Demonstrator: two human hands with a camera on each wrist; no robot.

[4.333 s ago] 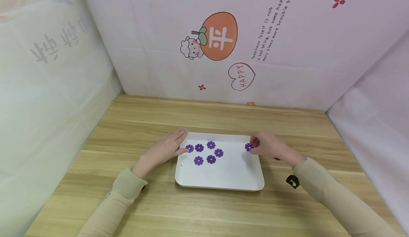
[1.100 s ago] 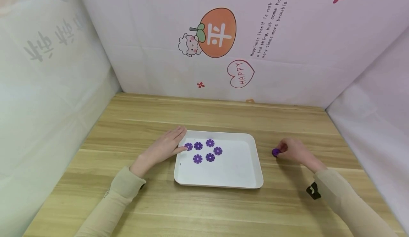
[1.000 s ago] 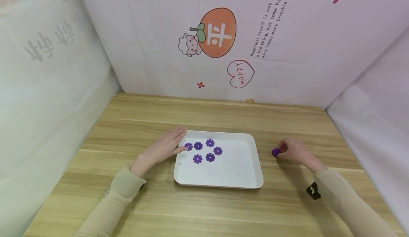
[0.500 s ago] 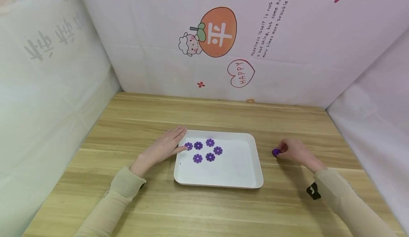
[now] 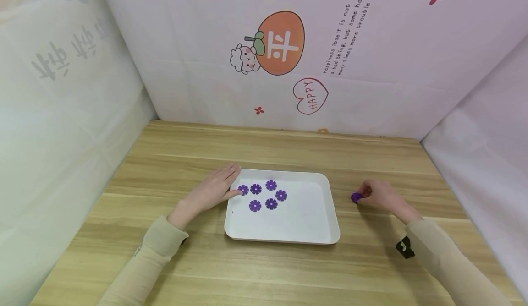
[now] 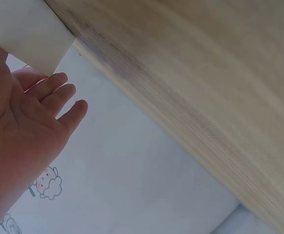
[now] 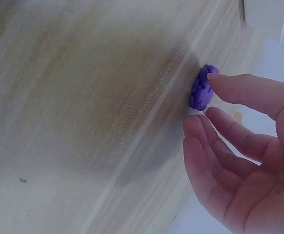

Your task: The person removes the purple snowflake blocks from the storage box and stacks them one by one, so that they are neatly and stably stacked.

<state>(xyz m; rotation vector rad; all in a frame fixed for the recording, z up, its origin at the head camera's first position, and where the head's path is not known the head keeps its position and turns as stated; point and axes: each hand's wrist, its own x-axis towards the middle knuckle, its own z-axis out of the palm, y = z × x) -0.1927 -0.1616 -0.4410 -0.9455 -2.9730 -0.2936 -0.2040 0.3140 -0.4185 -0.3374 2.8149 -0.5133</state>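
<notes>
In the head view my left hand [image 5: 210, 189] rests at the back left corner of a white tray [image 5: 305, 226], fingers extended along the rim and thumb reaching inside over one purple disc. The left wrist view shows its relaxed fingers [image 6: 59, 95] by the tray's corner [image 6: 39, 34]. Several flower-shaped purple notched discs [image 5: 271, 204] lie flat in the left half of the tray. Right of the tray, my right hand [image 5: 381, 195] pinches a small stack of the same discs [image 7: 203, 88] on the table, thumb against one side and index fingertip close to its end.
The wooden table [image 5: 280, 274] is bounded by a printed cloth wall [image 5: 198, 86] behind and plain cloth at both sides. A dark object [image 5: 405, 247] shows by the right sleeve.
About four seconds ago my right hand held a disc over the tray's right side. It has moved right to the stack on the table and stayed there. My left hand remains in place.
</notes>
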